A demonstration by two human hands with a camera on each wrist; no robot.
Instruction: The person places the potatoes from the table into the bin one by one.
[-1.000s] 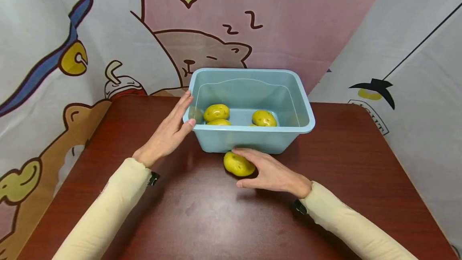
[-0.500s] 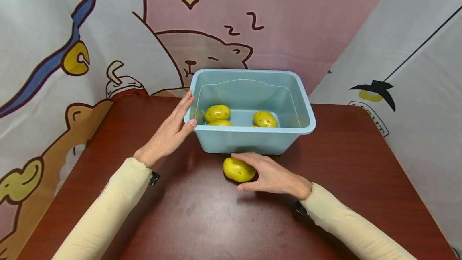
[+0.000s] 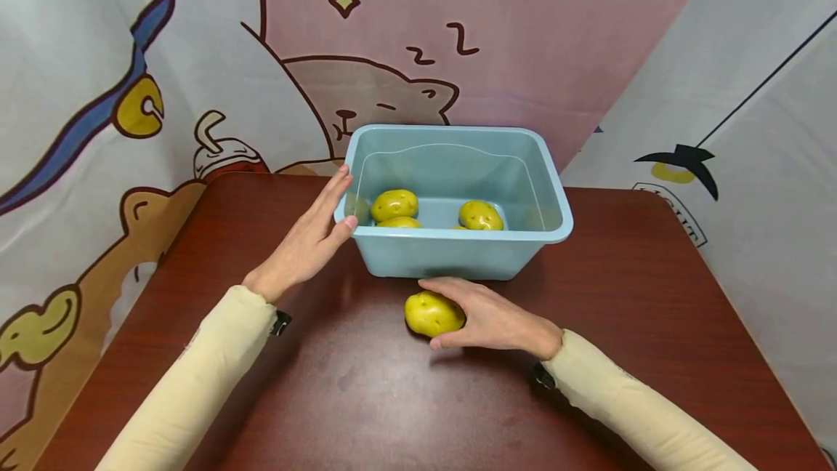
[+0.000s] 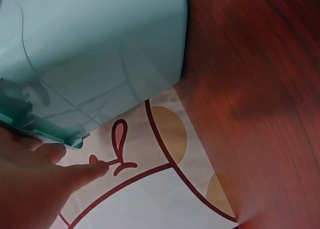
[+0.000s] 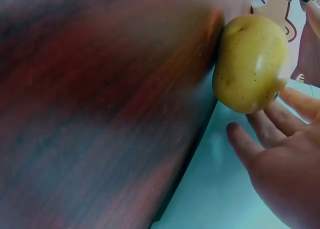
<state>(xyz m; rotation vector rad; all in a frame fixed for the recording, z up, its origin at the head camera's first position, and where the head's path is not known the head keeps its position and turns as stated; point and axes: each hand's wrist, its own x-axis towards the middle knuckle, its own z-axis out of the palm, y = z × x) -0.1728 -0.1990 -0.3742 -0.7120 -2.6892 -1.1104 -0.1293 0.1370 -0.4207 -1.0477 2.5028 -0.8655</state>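
A yellow potato (image 3: 433,313) lies on the table in front of the light blue plastic bin (image 3: 451,253). My right hand (image 3: 500,315) is beside the potato, fingers along its far side and thumb near its near side, without closing round it. In the right wrist view the potato (image 5: 252,64) sits just beyond the spread fingers of the right hand (image 5: 287,154). At the bin's left end, my left hand (image 3: 301,249) rests its straight fingers and thumb against the rim. The left wrist view has this hand (image 4: 40,179) at the rim, fingers extended.
Several more potatoes lie inside the bin, among them one potato (image 3: 395,205) at the left and one (image 3: 481,215) at the right. The bin stands at the back of the dark red-brown table (image 3: 366,398). A cartoon-printed cloth (image 3: 523,35) hangs behind it.
The potato on the table has shifted a little toward me, away from the bin. My right hand first moved slightly nearer, then stayed. The left hand keeps its place at the rim.
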